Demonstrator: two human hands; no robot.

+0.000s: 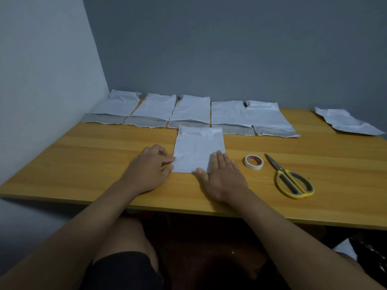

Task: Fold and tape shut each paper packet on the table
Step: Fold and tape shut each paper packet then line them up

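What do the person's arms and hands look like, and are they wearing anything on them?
Both arms are bare from the frame edge to the fingers: no sleeves, gloves, watch, bracelets or rings show on the left hand or the right hand. Nails look short and unpainted. The only clothing in view is dark shorts on the lap.

hidden: packet (pixel 199 148) near corners under both hands | cut off: far-right packet (pixel 345 121) (right edge)
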